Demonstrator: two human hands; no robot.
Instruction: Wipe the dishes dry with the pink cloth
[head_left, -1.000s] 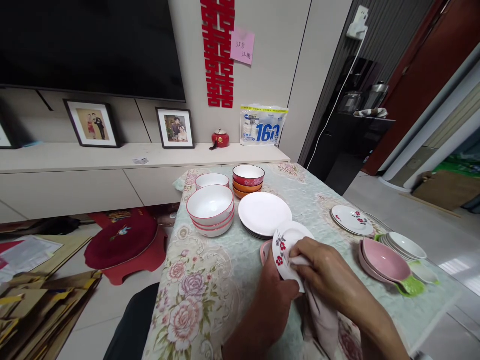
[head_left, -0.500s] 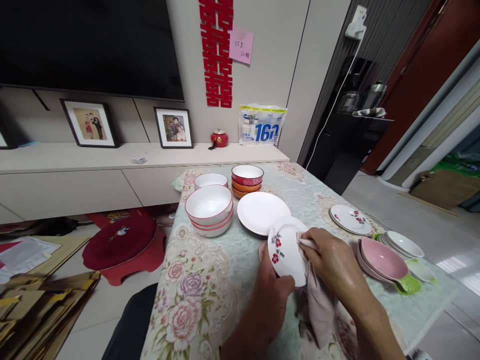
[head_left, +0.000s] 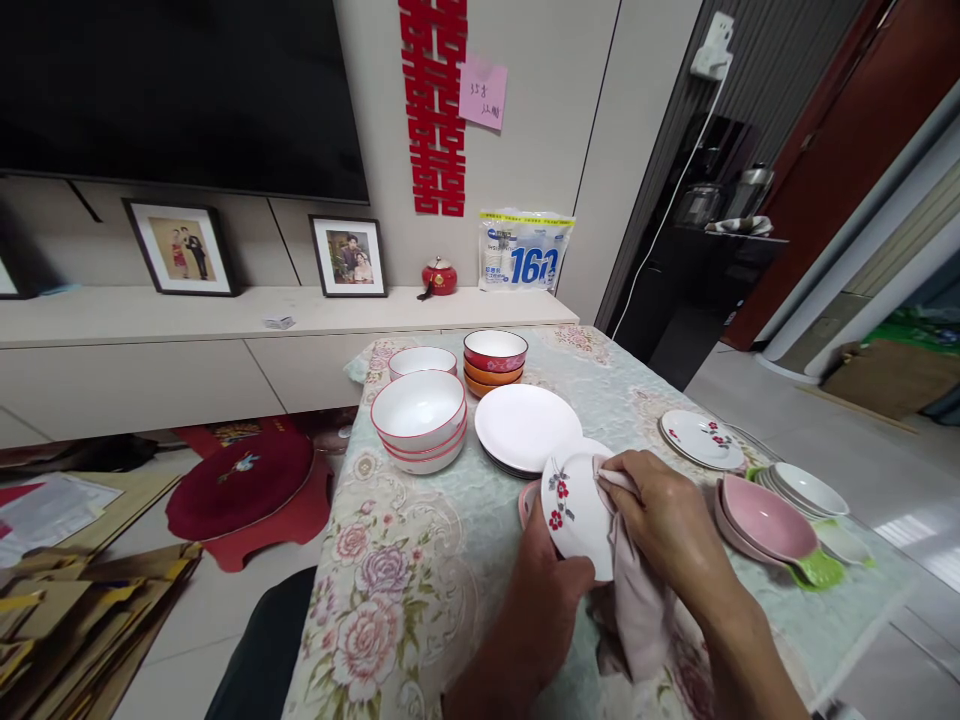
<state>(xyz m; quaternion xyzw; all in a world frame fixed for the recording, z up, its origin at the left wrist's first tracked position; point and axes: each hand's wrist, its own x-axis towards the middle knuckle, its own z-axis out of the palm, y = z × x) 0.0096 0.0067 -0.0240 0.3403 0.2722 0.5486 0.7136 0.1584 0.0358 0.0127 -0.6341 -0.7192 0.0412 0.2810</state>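
Observation:
A small white plate (head_left: 581,505) with red flowers is tilted up over the near part of the table. My left hand (head_left: 553,575) grips its lower left rim, thumb on the face. My right hand (head_left: 660,505) is closed on a pale pink cloth (head_left: 641,610) and presses it against the plate's right side; the rest of the cloth hangs down. Just behind the held plate lies a stack of larger white plates (head_left: 527,425). Part of a pink dish (head_left: 528,503) shows beneath the held plate, mostly hidden.
Red-rimmed bowls (head_left: 420,415) stand stacked at the left, with red and orange bowls (head_left: 495,355) farther back. To the right are flowered plates (head_left: 701,438), pink leaf-handled bowls (head_left: 769,515) and small white bowls (head_left: 810,487). A red stool (head_left: 247,490) stands left of the table.
The plate and my left hand have shifted slightly to the right. My right hand stays on the plate with the cloth, moved only a little.

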